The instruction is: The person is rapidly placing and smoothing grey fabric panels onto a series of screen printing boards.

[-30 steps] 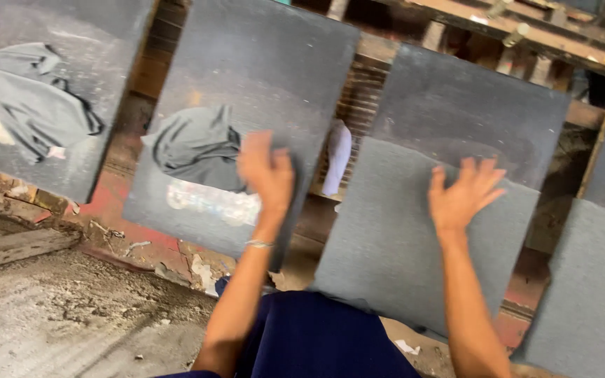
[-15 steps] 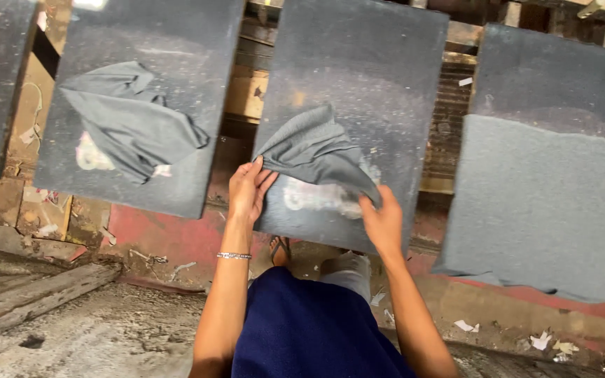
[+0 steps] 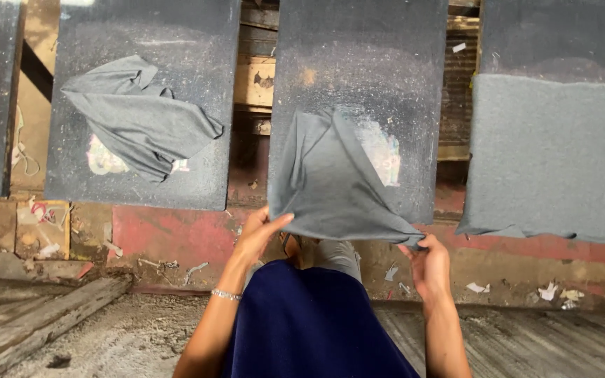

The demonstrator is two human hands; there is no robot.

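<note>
CHANGE: both hands, flat on boards a second ago, now pinch cloth | LEFT: left hand (image 3: 260, 234) closed on lower-left corner of grey cloth (image 3: 330, 185) | RIGHT: right hand (image 3: 428, 262) grips lower-right corner | POSITION: cloth on middle dark board (image 3: 386, 63), lower edge lifted | STATUS: spreading judged in progress

the grey cloth (image 3: 330, 185) pinched by the left hand (image 3: 260, 234) and right hand (image 3: 425, 262) is a plain mid grey, no pattern. it lies on a dark charcoal board (image 3: 365, 77) speckled with pale dust and a whitish, faintly coloured smear. a second grey cloth (image 3: 138, 115) matches it, on another dark board (image 3: 141, 28). the flat felt piece (image 3: 551, 154) is a lighter grey. the ledge (image 3: 169, 234) below shows worn red paint. the garment (image 3: 309, 322) is navy blue; the bracelet (image 3: 226, 295) is silver.
</note>
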